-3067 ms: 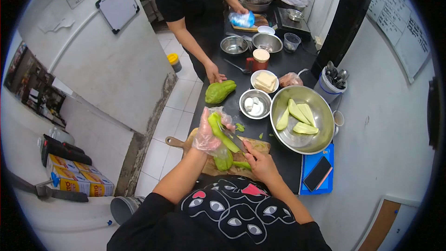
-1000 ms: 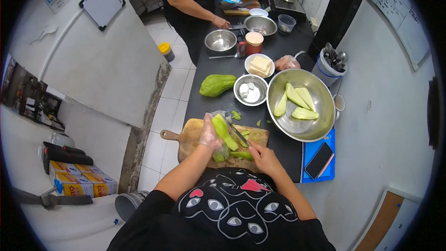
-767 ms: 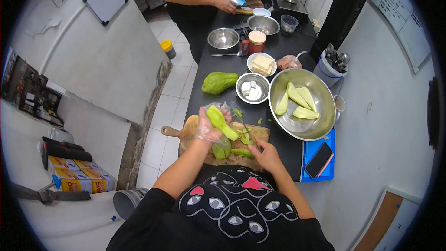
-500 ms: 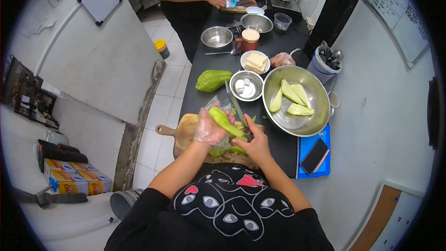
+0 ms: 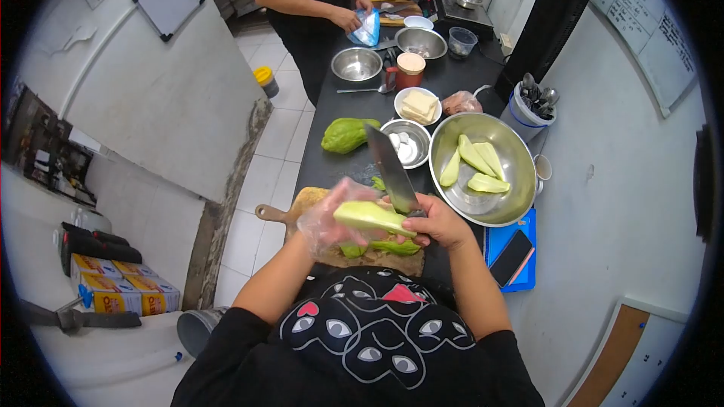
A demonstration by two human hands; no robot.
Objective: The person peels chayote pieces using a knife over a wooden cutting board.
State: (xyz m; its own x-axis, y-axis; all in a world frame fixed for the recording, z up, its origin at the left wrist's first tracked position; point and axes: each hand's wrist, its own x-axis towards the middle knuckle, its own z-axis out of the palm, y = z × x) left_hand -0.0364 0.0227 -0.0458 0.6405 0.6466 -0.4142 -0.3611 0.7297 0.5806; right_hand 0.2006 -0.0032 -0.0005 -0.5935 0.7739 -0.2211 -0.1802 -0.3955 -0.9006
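My left hand [image 5: 332, 218], in a clear plastic glove, holds a pale peeled green piece [image 5: 369, 216] above the wooden cutting board [image 5: 305, 202]. With my right hand [image 5: 439, 222] I grip a wide-bladed knife [image 5: 390, 168], blade pointing up and away, and my thumb touches the piece's right end. More green pieces [image 5: 396, 246] lie on the board, partly hidden by my hands. A whole green vegetable [image 5: 348, 136] rests beyond the board. Several peeled pieces [image 5: 473, 155] lie in the large steel bowl [image 5: 520, 194] at the right.
Beyond stand a small bowl of white lumps [image 5: 407, 143], a plate of pale slices [image 5: 418, 105], a red mug [image 5: 409, 69] and steel bowls [image 5: 357, 65]. A phone [image 5: 511, 258] lies on something blue at right. Across the table a co-worker's hands [image 5: 353, 16] hold a blue-and-white packet [image 5: 367, 28].
The held piece has turned to lie nearly level, showing a paler side. My right hand has come to its right end, with the knife blade now broadside. The co-worker's packet has moved nearer.
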